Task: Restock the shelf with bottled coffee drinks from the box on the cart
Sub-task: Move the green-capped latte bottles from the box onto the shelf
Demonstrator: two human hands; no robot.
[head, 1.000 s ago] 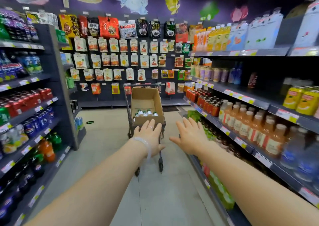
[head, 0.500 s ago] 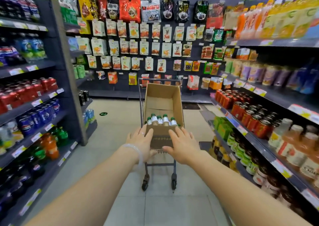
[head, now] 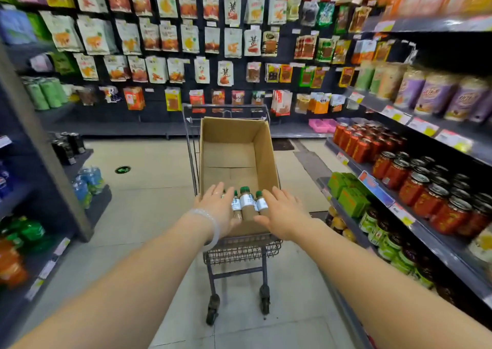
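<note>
both arms reach straight toward 12 o'clock. left hand (head: 216, 211) and right hand (head: 282, 212), fingers spread and grasping nothing, flank 3 green-capped coffee bottles (head: 247, 206) at the near end of the box (head: 263, 146) on the cart (head: 241, 252).

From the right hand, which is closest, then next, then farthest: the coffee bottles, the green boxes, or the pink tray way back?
1. Coffee bottles: in the box, just left of the right hand.
2. Green boxes: on the lower right shelf, a bit farther off.
3. Pink tray: at the aisle's far end, farthest.
</note>
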